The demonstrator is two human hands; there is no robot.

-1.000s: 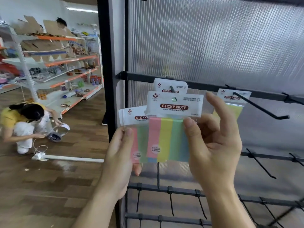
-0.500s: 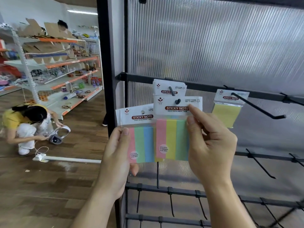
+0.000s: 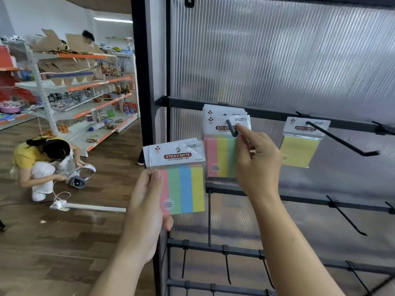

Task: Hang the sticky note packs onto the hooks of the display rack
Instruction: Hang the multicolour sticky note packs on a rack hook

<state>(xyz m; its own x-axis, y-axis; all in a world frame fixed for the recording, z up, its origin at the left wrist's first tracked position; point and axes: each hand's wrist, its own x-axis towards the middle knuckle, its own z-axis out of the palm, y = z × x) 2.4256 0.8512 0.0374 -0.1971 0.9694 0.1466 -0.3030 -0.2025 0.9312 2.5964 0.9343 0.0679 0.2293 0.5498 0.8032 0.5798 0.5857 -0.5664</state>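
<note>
Gripping a pack (image 3: 183,184) of pink, green, blue and yellow strips by its left edge, our left hand (image 3: 147,210) sits at about 7 o'clock from the middle of the view. The thumb lies curled over the front and the other fingers (image 3: 168,224) are wrapped behind. A second header edge shows just behind the pack, which is held upright in front of the rack (image 3: 141,82) post and is not on any hook. At 3 o'clock, close to the middle, our right hand (image 3: 256,165) reaches up to the hung packs (image 3: 218,154). These dangle in a small stack from a hook (image 3: 232,129) on the upper bar. The right fingers (image 3: 245,133) are curled, and the index and thumb pinch the front header just beside the hook's upturned tip, while the palm covers the strips' right side. Farther out at 3 o'clock a yellow pack (image 3: 299,150) hangs alone at the back of a second hook (image 3: 342,139), well apart from the stack. Bare hooks (image 3: 346,216) jut from the lower bars at 5 o'clock, in front of a ribbed clear panel (image 3: 277,60). At 9 o'clock a person (image 3: 40,161) in a yellow top crouches on the wooden floor (image 3: 64,242) over a grey device. At 10 o'clock stand white shelves (image 3: 85,86) with orange edges, loaded with goods and torn cardboard.
</note>
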